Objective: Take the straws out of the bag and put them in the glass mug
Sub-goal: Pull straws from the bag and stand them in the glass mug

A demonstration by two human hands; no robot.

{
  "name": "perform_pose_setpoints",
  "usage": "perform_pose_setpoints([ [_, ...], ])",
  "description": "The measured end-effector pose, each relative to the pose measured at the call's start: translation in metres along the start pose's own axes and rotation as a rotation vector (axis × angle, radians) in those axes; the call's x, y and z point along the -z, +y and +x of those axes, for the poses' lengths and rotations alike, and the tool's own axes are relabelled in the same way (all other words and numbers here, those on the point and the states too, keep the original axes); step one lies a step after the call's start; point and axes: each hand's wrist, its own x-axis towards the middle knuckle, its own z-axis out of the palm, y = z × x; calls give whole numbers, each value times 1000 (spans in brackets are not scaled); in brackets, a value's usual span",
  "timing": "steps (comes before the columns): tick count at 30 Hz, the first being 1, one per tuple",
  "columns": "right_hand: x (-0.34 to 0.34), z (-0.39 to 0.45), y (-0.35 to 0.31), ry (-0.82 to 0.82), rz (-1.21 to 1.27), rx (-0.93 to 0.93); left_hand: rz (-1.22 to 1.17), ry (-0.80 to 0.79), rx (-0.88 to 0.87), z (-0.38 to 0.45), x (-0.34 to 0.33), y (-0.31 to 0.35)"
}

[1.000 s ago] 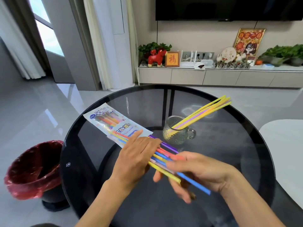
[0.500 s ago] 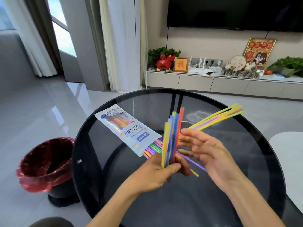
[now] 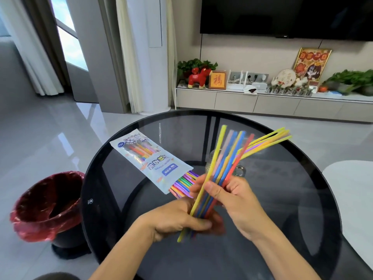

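1. Since the earlier frame, your right hand (image 3: 232,196) has closed onto the bundle of straws (image 3: 224,168), which now leans toward the table's far edge.
2. Your left hand (image 3: 181,218) grips the bundle's lower end; both hands are clamped on it.
3. The glass mug (image 3: 239,171) stands mid-table behind the bundle and holds yellow straws (image 3: 268,141).
4. The bag (image 3: 150,159), left of the mug, is part full.
5. Level the lower ends, then lower them inside the rim.

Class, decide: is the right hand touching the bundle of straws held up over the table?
Touching. The head view shows the right hand with thumb and fingers curled round the bundle of straws, above the left hand.
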Motion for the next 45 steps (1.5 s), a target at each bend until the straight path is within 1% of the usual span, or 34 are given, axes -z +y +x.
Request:
perform_pose_setpoints([
  [2,9,6,-7,200,111,30,-42,300,-63,2,4,2],
  [4,24,18,-20,453,275,72,-117,603,-131,1,12,6],
  [5,32,26,-28,578,367,102,-166,701,-142,0,16,10],
  [6,38,35,-37,694,442,141,-203,760,-146,-2,18,13],
  [8,44,55,-46,884,479,224,-231,791,-136,-5,18,17],
  [10,40,74,-42,993,385,255,-207,771,-124,-6,16,19],
  [12,33,88,-30,1042,287,231,-172,757,-114,-6,13,20],
  [16,21,99,-6,1055,210,137,-171,760,-123,-10,17,22],
  [19,16,104,-1,1062,163,105,-188,776,-117,-13,21,23],
  [23,17,106,3,1049,90,6,-216,779,-107,-15,21,25],
  [28,28,95,8,1014,-115,-149,-215,791,-105,-18,18,27],
  [35,55,58,5,889,-333,-154,-147,767,-74,-17,11,28],
  [40,71,61,5,802,-512,-168,-72,747,-49,-14,5,23],
  [41,74,64,6,788,-539,-201,-59,748,-46,-14,4,22],
  [42,76,67,6,751,-502,-234,-47,751,-44,-13,4,22],
  [43,78,70,6,682,-413,-270,-38,754,-41,-13,5,21],
  [45,80,81,6,542,-161,-329,-25,758,-30,-11,6,19],
])
